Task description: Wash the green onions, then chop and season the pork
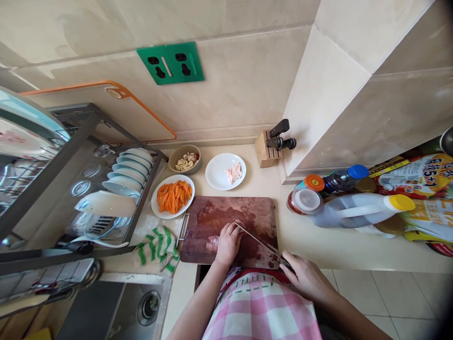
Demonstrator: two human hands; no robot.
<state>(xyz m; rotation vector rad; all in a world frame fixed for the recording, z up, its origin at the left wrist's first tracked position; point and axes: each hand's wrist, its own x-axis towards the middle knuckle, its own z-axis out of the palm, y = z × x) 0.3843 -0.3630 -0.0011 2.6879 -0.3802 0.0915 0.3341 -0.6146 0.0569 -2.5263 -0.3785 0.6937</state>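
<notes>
A dark reddish-brown cutting board (212,212) lies wet on the counter in front of me. My left hand (228,242) rests on it with curled fingers, pressing down on raw meat (213,242) that is partly hidden beneath the hand. In my right hand (302,273) is the handle of a knife (260,240). Its blade slants across the board, with the tip close to my left fingertips. Beyond the board, a white oval plate (217,172) bears a small heap of pale pink meat pieces (234,173).
Sliced carrots (174,196) fill a plate, with a bowl of garlic (186,162) behind. A striped cloth (157,249), dish rack (141,205) and sink (164,295) are left. A knife block (266,150), jars (305,201) and a yellow-capped jug (348,211) stand right.
</notes>
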